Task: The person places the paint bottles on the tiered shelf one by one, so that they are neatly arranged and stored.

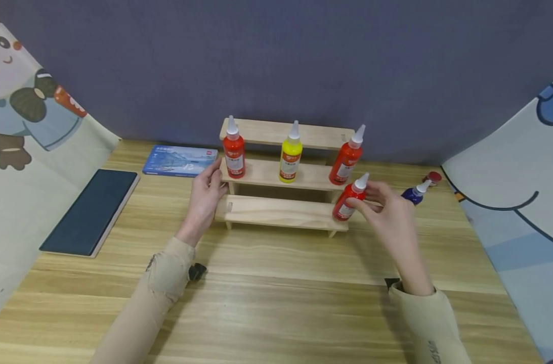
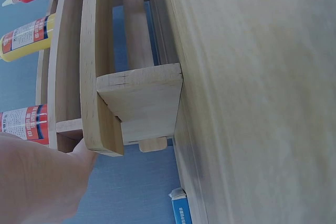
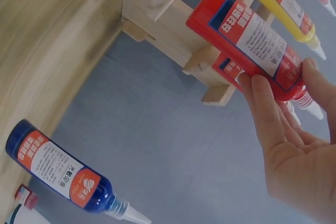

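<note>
A three-step wooden display stand (image 1: 281, 211) stands at the back of the table. My left hand (image 1: 205, 194) grips its left end at the middle step; the left wrist view shows the thumb against the step's edge, with the other fingers mostly hidden. My right hand (image 1: 392, 215) pinches a red squeeze bottle (image 1: 348, 201) with a white nozzle, slightly tilted, at the right end of the lowest step. Whether its base touches the wood I cannot tell. Along the middle step stand a red bottle (image 1: 235, 156), a yellow bottle (image 1: 290, 159) and another red bottle (image 1: 344, 163).
Right of the stand, behind my right hand, is a dark blue bottle (image 3: 63, 171), with a small red-lidded jar (image 1: 433, 178) beyond it. A blue flat box (image 1: 179, 161) lies left of the stand. Farther left is a dark tablet-like slab (image 1: 91, 212). Fabric walls border the table.
</note>
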Motion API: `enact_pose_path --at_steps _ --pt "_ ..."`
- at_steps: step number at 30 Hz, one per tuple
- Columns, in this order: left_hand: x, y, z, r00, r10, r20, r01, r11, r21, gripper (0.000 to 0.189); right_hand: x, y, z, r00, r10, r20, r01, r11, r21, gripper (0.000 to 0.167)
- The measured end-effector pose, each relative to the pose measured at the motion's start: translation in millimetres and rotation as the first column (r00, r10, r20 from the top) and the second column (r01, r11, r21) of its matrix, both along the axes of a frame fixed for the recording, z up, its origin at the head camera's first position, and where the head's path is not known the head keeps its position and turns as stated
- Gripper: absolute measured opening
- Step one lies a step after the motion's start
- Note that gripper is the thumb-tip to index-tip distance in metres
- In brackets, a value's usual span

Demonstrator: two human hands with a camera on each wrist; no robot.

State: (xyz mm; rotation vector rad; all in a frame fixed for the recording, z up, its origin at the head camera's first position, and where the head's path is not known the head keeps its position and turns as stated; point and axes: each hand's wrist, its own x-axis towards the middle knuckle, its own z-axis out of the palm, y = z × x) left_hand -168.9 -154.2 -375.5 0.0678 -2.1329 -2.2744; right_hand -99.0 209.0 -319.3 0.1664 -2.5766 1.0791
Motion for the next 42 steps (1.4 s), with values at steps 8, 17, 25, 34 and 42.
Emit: enact_pose_path --at_steps 8,17,25,34,42 --pt "-0.1 1.3 1.5 1.000 0.001 0.009 -0.001 1.000 0.004 0.051 -2.6 -4.6 -6.4 1.000 0.027 0.008 -0.027 0.999 -0.018 0.043" --pt "0.1 1.9 2.2 1.000 0.001 0.008 -0.001 1.000 0.003 0.051 -4.8 -4.8 -10.8 0.999 0.037 0.013 -0.037 0.999 -0.006 0.043" --pt "-2.3 1.0 1.3 1.000 0.007 0.001 -0.007 1.000 0.009 0.050 -5.8 -5.1 -11.1 0.999 0.029 0.015 -0.030 0.999 0.014 0.044" --pt "-2.6 0.8 0.4 1.000 0.005 0.002 -0.005 1.000 0.017 0.050 -4.8 -4.3 -9.8 0.998 0.038 0.059 -0.038 0.999 -0.008 0.044" --pt "-1.6 0.2 -0.1 1.000 0.005 0.005 -0.006 1.000 0.012 0.050 -3.8 -4.5 -8.9 0.996 0.040 0.085 -0.038 0.999 -0.019 0.045"
